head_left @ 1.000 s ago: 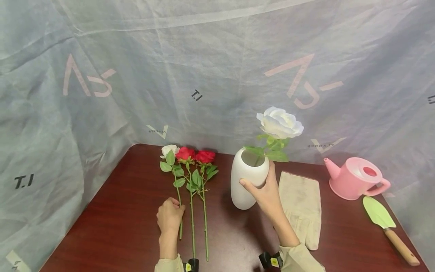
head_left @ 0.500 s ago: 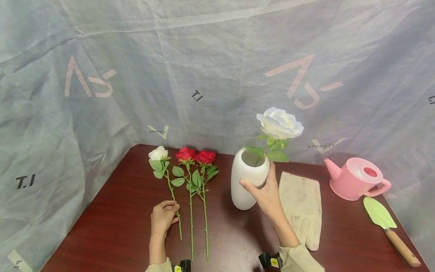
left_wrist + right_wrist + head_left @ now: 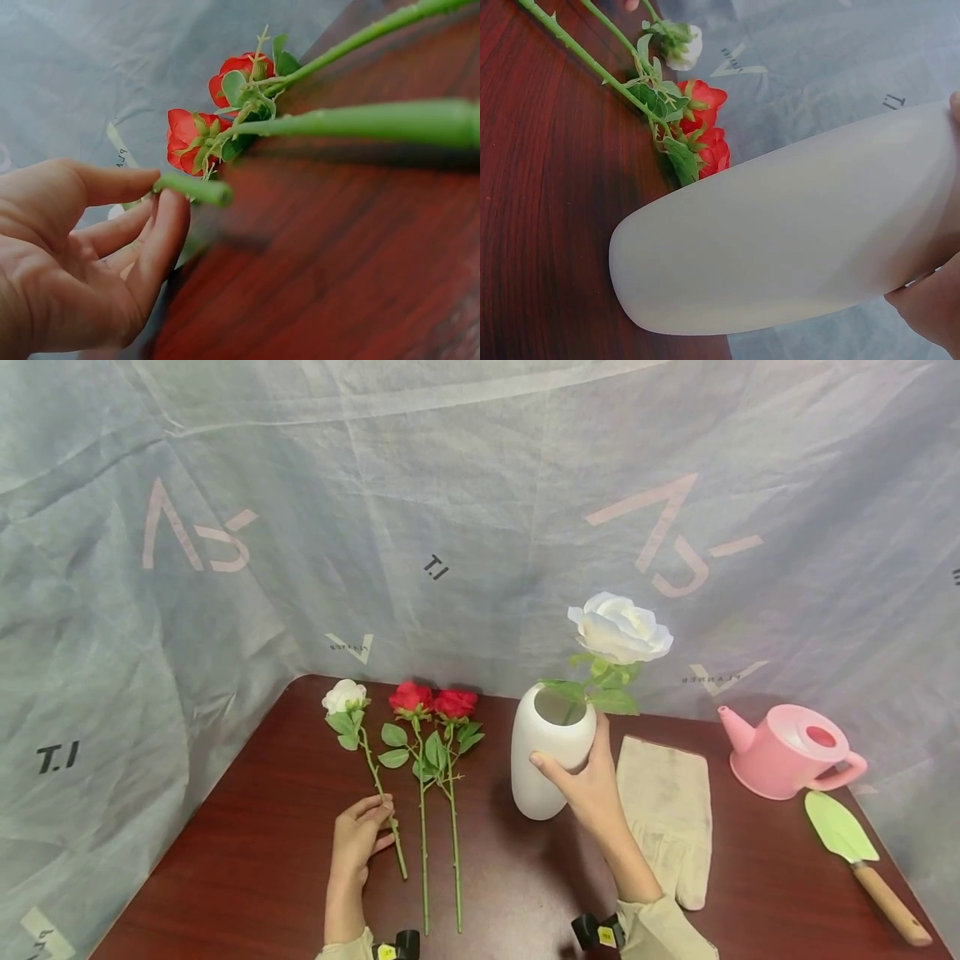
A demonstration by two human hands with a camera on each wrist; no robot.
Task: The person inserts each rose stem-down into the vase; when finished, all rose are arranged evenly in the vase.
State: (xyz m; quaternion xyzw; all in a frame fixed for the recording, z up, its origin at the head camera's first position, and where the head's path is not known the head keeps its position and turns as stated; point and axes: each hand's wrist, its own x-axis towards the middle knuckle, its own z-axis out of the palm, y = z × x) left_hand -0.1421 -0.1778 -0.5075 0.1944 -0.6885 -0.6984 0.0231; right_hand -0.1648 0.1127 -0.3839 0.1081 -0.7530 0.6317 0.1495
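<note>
My left hand point(image 3: 358, 833) pinches the green stem of a small white rose point(image 3: 345, 697) between thumb and fingers. In the left wrist view the cut stem end point(image 3: 210, 189) sticks out past the fingertips. My right hand point(image 3: 591, 785) grips the side of a white vase point(image 3: 534, 777), thumb across its front and fingers behind, mostly hidden. A large white rose point(image 3: 619, 628) stands in the vase, its leaves at the rim. Just right of my left hand, two red roses point(image 3: 411, 697) lie side by side, stems toward me.
Right of the vase lies a beige work glove point(image 3: 666, 810), partly under my right forearm. A pink watering can point(image 3: 787, 753) and a green trowel point(image 3: 840, 827) with a wooden handle are at the far right. Grey sheeting point(image 3: 480, 527) hangs behind the table point(image 3: 247, 860).
The left hand has drawn the small white rose leftward, away from the red roses, its bloom now tilted left. The right hand and vase have stayed in place.
</note>
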